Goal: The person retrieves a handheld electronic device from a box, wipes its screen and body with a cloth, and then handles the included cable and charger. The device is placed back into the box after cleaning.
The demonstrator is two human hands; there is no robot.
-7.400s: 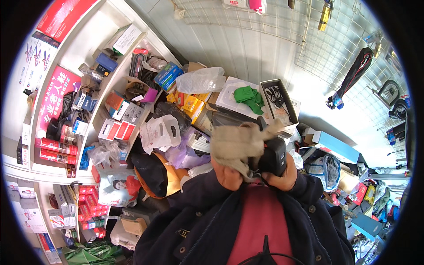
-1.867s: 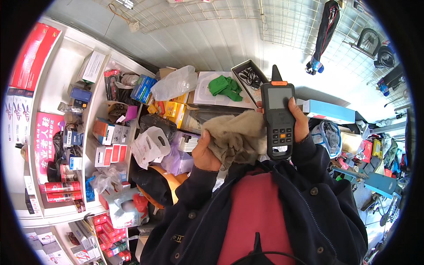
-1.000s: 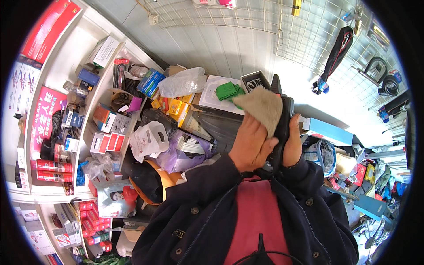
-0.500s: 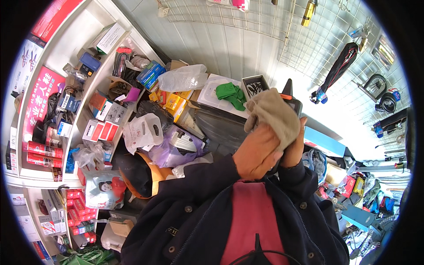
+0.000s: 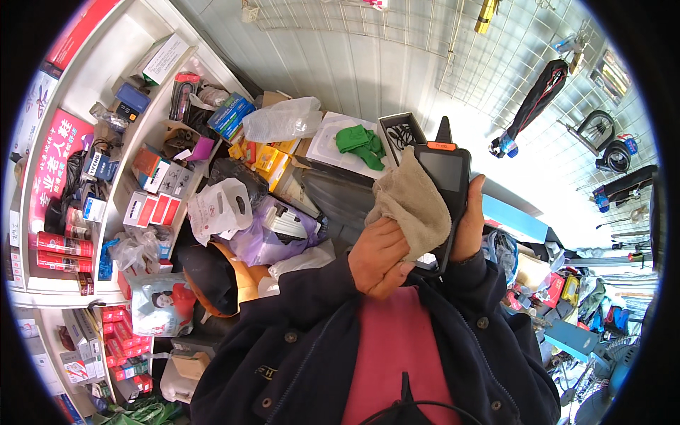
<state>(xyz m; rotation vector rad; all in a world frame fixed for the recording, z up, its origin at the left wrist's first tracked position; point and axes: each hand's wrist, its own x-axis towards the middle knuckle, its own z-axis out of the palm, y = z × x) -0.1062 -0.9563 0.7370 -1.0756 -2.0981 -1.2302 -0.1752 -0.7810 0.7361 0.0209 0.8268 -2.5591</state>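
A grey-brown cloth (image 5: 411,205) is gripped in my left hand (image 5: 382,258), with my fingers closed on its lower left part. It hangs over the left side of a black handheld device (image 5: 453,173), which has a grey screen, an orange strip at its top and a stubby antenna-like piece. My right hand (image 5: 469,221) holds that device from its right side, the thumb pointing up along the edge. The cloth hides much of the device's lower front; part of a bright, shiny lower area shows beneath it. A small open box (image 5: 401,118) with black cables inside lies just beyond the cloth.
A green cloth (image 5: 360,145) lies on a white box (image 5: 336,127) at the back. White shelves (image 5: 117,212) full of boxes stand left, beside plastic bags (image 5: 219,209) and a black-and-orange bag (image 5: 212,280). Wire racks (image 5: 489,71) hang ahead; piled goods (image 5: 567,297) lie right.
My left hand and the cloth have moved left and slightly down across the device. More of its screen and orange strip now shows. My right hand still holds the device.
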